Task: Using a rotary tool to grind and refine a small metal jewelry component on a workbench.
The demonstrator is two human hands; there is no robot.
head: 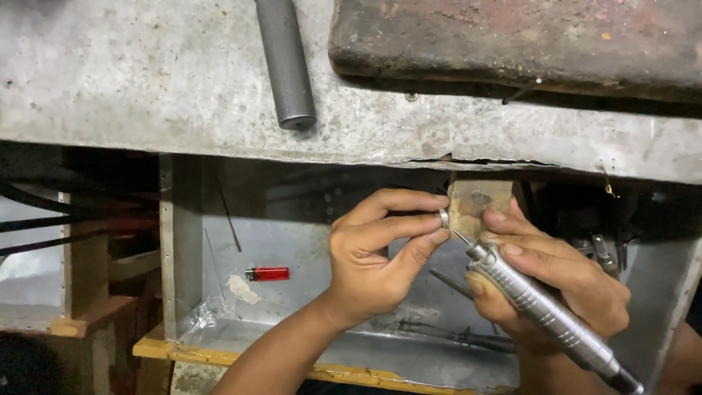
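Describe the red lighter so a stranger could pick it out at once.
Start at the grey metal bench top and look below its front edge into the metal tray. Left of the left hand, the red lighter lies flat on the tray floor. It is the only bright red thing there.

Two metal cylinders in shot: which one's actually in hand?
The ribbed silver rotary handpiece, gripped by the right hand. The dark grey textured cylinder lies untouched on the bench top.
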